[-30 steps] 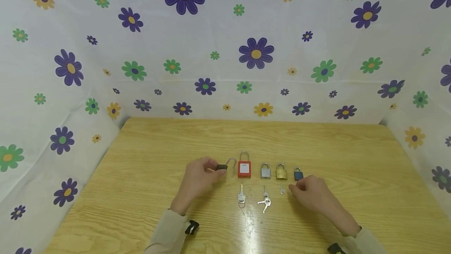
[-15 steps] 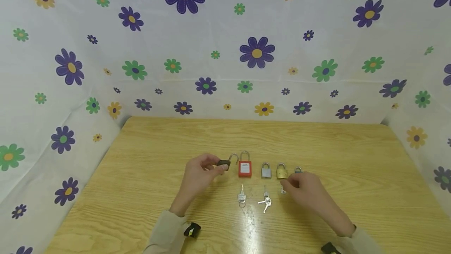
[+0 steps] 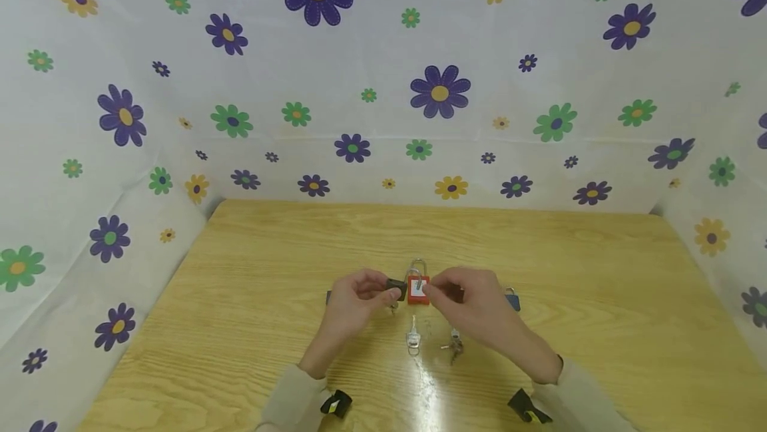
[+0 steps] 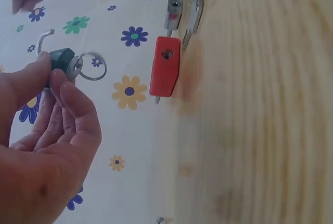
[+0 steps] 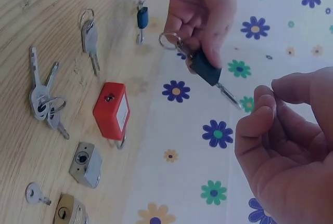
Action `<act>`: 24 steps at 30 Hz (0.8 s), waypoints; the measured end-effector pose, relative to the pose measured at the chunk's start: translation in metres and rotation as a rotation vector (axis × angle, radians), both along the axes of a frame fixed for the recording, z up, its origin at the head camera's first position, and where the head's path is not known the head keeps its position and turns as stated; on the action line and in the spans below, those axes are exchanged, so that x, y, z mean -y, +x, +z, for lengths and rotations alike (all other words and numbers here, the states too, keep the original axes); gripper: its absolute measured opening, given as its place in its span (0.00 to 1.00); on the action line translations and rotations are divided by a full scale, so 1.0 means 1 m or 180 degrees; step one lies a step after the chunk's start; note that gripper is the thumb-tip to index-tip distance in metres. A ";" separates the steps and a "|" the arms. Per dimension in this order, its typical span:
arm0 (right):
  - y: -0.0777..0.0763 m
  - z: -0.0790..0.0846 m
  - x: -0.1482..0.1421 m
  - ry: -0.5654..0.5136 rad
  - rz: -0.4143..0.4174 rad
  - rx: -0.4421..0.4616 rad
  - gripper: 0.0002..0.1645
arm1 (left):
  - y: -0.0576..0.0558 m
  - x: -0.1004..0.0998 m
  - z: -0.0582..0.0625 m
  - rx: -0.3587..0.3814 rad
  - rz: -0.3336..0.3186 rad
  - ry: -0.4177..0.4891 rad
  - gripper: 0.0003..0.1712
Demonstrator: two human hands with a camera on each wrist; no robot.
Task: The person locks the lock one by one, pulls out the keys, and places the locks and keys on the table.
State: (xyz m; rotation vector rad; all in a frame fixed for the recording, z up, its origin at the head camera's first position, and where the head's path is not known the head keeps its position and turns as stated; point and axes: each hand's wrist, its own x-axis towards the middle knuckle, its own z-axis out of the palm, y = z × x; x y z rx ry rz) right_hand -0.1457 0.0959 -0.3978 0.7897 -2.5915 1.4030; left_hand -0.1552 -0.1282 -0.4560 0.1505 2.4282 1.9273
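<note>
Thumb and fingers of my left hand (image 3: pixel 359 295) pinch a dark padlock (image 5: pixel 205 68) above the table. Its shackle (image 4: pixel 46 38) is swung open, and a key with a ring (image 4: pixel 93 67) hangs from the lock's underside. My right hand (image 3: pixel 479 299) hovers close by, thumb near the index finger, a small gap from the shackle's tip in the right wrist view; nothing shows in its fingers. Behind the dark padlock a red padlock (image 5: pixel 110 110) with a white label stands on the table. In the head view my right hand hides the grey padlock (image 5: pixel 86 164) and brass padlock (image 5: pixel 67 211).
A key on a ring (image 3: pixel 413 337) lies before the red padlock, with a bunch of keys (image 5: pixel 44 99) and a small key (image 5: pixel 36 194) farther right. Blue padlocks stand at the row's right end (image 3: pixel 512 300) and left end (image 5: pixel 142 17). Flowered cloth (image 3: pixel 383 86) walls the table.
My right hand has moved left from the right-hand blue padlock to the dark padlock's shackle. My left hand has shifted slightly right with the dark padlock, in front of the red one.
</note>
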 end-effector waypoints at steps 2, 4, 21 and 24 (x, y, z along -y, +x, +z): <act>0.000 0.000 0.005 -0.0007 0.0044 0.0041 0.05 | 0.003 -0.003 0.003 0.0008 -0.0012 0.0062 0.10; 0.000 -0.001 0.008 -0.0021 0.0064 0.0046 0.05 | 0.004 -0.004 0.003 0.0005 -0.0015 0.0078 0.12; -0.001 0.000 0.017 -0.0003 0.0010 0.0173 0.07 | 0.006 -0.009 -0.005 -0.0248 -0.0107 0.0232 0.10; -0.002 0.000 0.018 0.0096 -0.0143 0.0231 0.07 | 0.007 -0.009 -0.006 -0.0259 -0.0096 0.0253 0.09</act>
